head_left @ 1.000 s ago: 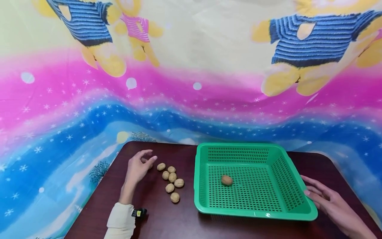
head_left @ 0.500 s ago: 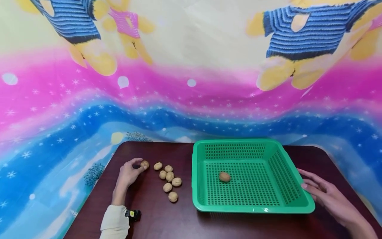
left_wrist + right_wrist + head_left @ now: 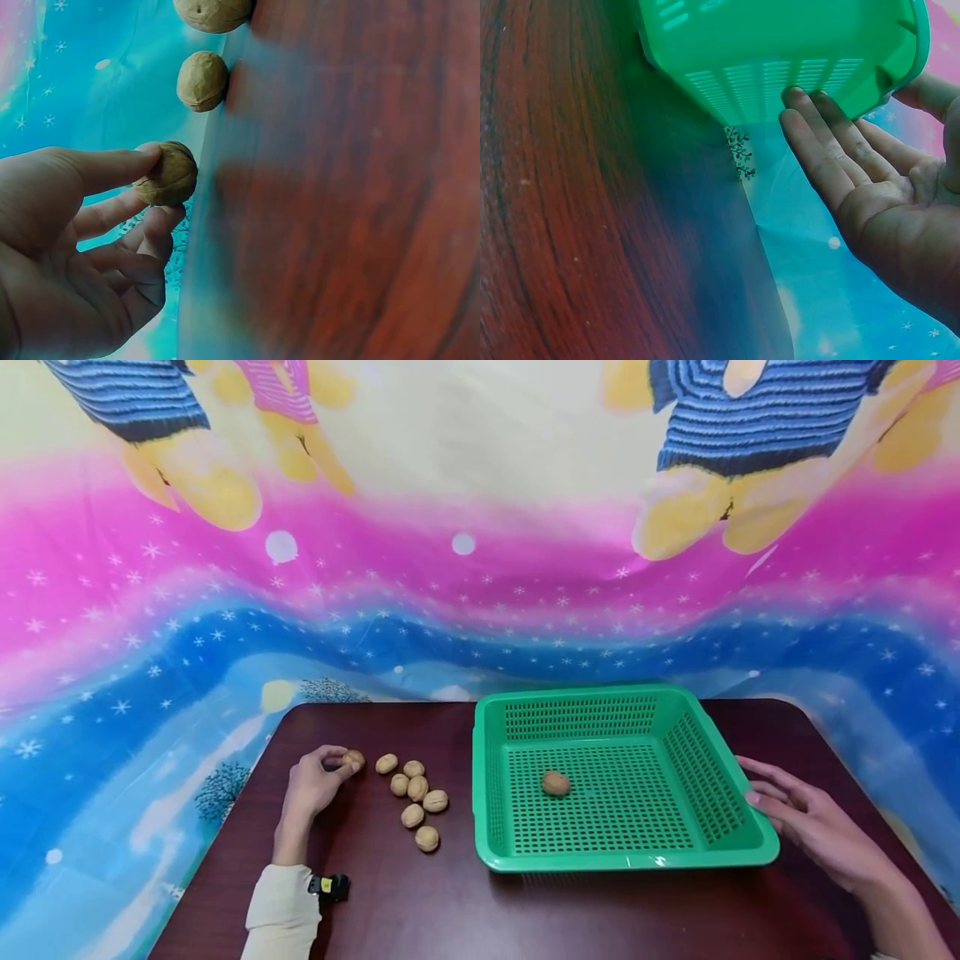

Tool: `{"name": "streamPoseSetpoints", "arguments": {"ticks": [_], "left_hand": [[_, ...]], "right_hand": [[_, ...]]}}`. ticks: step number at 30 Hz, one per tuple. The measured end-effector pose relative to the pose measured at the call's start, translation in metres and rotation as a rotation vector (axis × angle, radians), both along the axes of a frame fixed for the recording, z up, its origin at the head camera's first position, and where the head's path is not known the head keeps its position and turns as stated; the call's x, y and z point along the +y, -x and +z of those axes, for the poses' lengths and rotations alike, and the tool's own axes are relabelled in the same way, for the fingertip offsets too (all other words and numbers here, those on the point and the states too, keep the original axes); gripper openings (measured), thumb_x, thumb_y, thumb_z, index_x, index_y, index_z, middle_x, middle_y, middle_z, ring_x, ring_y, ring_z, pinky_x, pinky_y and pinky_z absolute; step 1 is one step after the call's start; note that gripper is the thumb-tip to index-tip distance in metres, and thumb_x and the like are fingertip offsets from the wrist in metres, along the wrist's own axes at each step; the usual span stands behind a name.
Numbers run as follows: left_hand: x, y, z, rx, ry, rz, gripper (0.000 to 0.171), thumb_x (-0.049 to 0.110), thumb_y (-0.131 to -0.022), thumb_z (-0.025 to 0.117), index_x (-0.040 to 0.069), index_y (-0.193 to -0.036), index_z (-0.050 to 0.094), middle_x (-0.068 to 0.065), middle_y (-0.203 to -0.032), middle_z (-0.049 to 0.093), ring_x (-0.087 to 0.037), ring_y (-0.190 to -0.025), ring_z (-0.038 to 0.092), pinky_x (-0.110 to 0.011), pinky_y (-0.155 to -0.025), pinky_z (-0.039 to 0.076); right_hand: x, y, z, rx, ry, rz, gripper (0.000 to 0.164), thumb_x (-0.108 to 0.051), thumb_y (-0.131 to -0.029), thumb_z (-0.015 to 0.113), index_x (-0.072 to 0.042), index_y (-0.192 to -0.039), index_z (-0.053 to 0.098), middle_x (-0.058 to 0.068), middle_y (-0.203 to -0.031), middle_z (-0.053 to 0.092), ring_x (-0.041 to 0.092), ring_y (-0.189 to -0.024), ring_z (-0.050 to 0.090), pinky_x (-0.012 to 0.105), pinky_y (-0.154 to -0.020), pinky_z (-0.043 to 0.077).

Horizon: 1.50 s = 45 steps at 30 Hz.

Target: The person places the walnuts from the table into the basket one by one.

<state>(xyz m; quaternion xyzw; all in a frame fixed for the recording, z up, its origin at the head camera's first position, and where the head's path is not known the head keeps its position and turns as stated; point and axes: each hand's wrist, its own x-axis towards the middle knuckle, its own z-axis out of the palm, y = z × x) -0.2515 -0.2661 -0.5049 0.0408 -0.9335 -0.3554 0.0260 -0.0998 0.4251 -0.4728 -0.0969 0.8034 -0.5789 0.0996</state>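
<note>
My left hand (image 3: pixel 311 785) pinches a walnut (image 3: pixel 352 761) between thumb and fingers at the left of the table. The left wrist view shows the same walnut (image 3: pixel 171 174) at the fingertips, with the other fingers curled below. Several more walnuts (image 3: pixel 417 789) lie in a loose group just to the right of that hand. A green plastic basket (image 3: pixel 600 861) stands right of them, with a single walnut (image 3: pixel 556 783) on its slotted floor. At the basket's right side, my right hand (image 3: pixel 813 822) holds the rim, thumb over it and fingers (image 3: pixel 817 150) against the outer wall.
The dark reddish-brown table (image 3: pixel 420 910) has rounded far corners. Right behind it hangs a colourful cloth (image 3: pixel 450 593) printed with bears and snowflakes. A small black device (image 3: pixel 330 887) sits at the left wrist, beside a pale sleeve (image 3: pixel 283 906).
My left hand has come down onto the walnut at the far left and now pinches it. The right hand stays at the basket's rim. The head view has shifted slightly.
</note>
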Motion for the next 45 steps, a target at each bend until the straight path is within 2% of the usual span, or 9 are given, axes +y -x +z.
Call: {"name": "streamPoseSetpoints", "arguments": {"ticks": [7, 11, 15, 23, 27, 32, 39, 45], "left_hand": [[0.002, -0.001, 0.008, 0.043, -0.042, 0.041, 0.042, 0.03, -0.103, 0.075, 0.003, -0.135, 0.07, -0.024, -0.124, 0.076, -0.045, -0.118, 0.067, -0.057, -0.097, 0.052], [0.004, 0.0, 0.009, 0.071, -0.047, 0.054, 0.044, 0.032, -0.103, 0.075, 0.005, -0.137, 0.069, -0.022, -0.125, 0.076, -0.039, -0.109, 0.073, -0.046, -0.088, 0.055], [0.005, -0.002, 0.014, 0.102, -0.068, 0.053, 0.045, 0.035, -0.103, 0.076, 0.007, -0.138, 0.069, -0.021, -0.126, 0.077, -0.033, -0.1, 0.076, -0.033, -0.077, 0.053], [0.017, -0.012, 0.035, 0.143, -0.095, 0.016, 0.048, 0.04, -0.103, 0.075, 0.01, -0.139, 0.069, -0.02, -0.129, 0.075, -0.034, -0.103, 0.074, -0.032, -0.074, 0.053], [0.029, -0.015, 0.046, 0.184, -0.104, -0.006, 0.046, 0.039, -0.102, 0.076, 0.012, -0.139, 0.07, -0.018, -0.126, 0.077, -0.032, -0.1, 0.074, -0.032, -0.073, 0.053], [0.057, -0.017, 0.062, 0.237, -0.157, -0.086, 0.043, 0.037, -0.101, 0.078, 0.013, -0.137, 0.072, -0.014, -0.122, 0.079, -0.029, -0.094, 0.075, -0.03, -0.071, 0.054], [0.109, -0.019, 0.086, 0.272, -0.205, -0.249, 0.039, 0.033, -0.098, 0.082, 0.016, -0.133, 0.075, -0.009, -0.117, 0.079, -0.021, -0.086, 0.073, -0.03, -0.067, 0.055], [0.159, -0.017, 0.103, 0.275, -0.218, -0.393, 0.035, 0.031, -0.099, 0.081, 0.016, -0.13, 0.076, -0.006, -0.111, 0.08, -0.018, -0.083, 0.071, -0.032, -0.071, 0.057]], "right_hand": [[0.003, 0.0, -0.003, -0.012, 0.037, 0.01, 0.061, -0.007, -0.117, 0.039, -0.015, -0.174, 0.018, -0.014, -0.142, 0.068, 0.009, -0.124, 0.073, 0.03, -0.093, 0.063], [0.004, 0.002, -0.004, -0.002, 0.047, 0.006, 0.061, -0.005, -0.117, 0.038, -0.015, -0.173, 0.019, -0.015, -0.143, 0.067, 0.009, -0.123, 0.073, 0.03, -0.092, 0.063], [0.003, 0.003, -0.005, -0.003, 0.032, -0.007, 0.06, -0.006, -0.117, 0.039, -0.014, -0.173, 0.019, -0.018, -0.144, 0.066, 0.007, -0.124, 0.072, 0.029, -0.092, 0.063], [0.002, 0.002, -0.003, -0.001, 0.001, -0.003, 0.06, -0.008, -0.117, 0.039, -0.016, -0.174, 0.019, -0.019, -0.142, 0.066, 0.004, -0.124, 0.071, 0.026, -0.093, 0.061], [0.001, 0.0, -0.003, -0.006, -0.012, -0.01, 0.06, -0.009, -0.117, 0.04, -0.015, -0.173, 0.019, -0.018, -0.141, 0.067, 0.002, -0.124, 0.07, 0.023, -0.094, 0.06], [0.002, -0.001, 0.0, -0.009, -0.025, -0.024, 0.06, -0.01, -0.117, 0.041, -0.016, -0.173, 0.02, -0.02, -0.14, 0.066, 0.0, -0.124, 0.07, 0.023, -0.094, 0.06], [-0.001, -0.001, 0.003, 0.002, -0.025, -0.018, 0.06, -0.01, -0.117, 0.04, -0.013, -0.173, 0.019, -0.02, -0.142, 0.065, 0.0, -0.124, 0.069, 0.023, -0.094, 0.06], [0.0, 0.0, 0.0, 0.008, 0.028, -0.004, 0.06, -0.006, -0.117, 0.04, -0.014, -0.173, 0.021, -0.013, -0.142, 0.068, 0.005, -0.124, 0.071, 0.025, -0.094, 0.061]]}}
